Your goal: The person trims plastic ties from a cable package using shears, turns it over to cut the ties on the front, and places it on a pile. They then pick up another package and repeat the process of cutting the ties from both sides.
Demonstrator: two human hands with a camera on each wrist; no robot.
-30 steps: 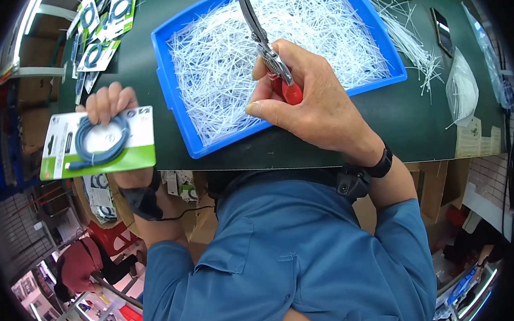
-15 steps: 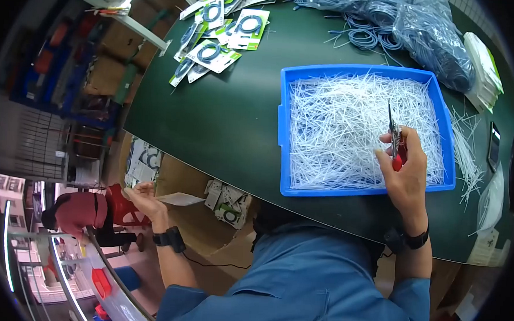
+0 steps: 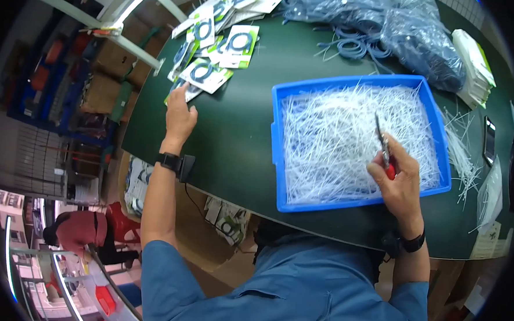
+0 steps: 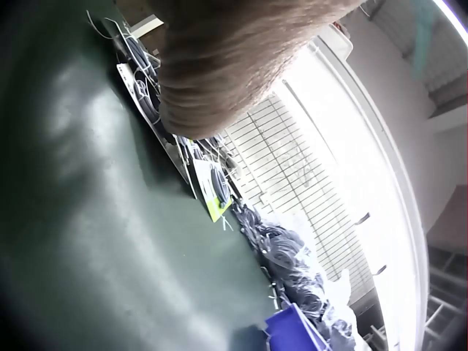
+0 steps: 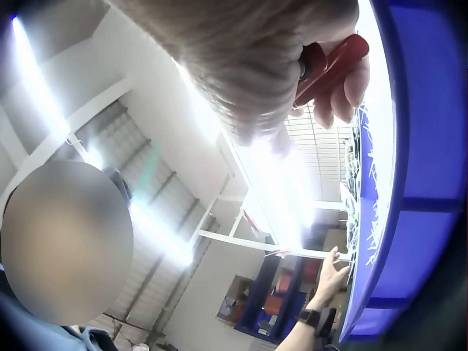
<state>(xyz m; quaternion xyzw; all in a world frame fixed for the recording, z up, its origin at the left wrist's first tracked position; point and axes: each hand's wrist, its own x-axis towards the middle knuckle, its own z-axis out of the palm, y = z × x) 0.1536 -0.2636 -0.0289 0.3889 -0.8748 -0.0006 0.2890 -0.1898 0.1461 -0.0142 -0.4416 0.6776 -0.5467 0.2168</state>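
Observation:
My left hand reaches to the near edge of a pile of carded cables at the table's left, fingers extended at the lowest card. In the left wrist view that hand hides part of the pile. My right hand grips hand snips with red handles and dark blades pointing away, over a blue tray heaped with thin white plastic strips. From the right wrist, the red handles show between fingers and palm.
Bagged grey-blue cables lie behind the tray, beside stacked cards. Loose white strips, a phone and a clear bag lie rightward. Below the table's front edge stands a cardboard box with carded cables.
The left hand held a carded cable, then was open beside a white card above the cardboard box, and now is at the pile on the table. The right hand keeps the snips over the tray.

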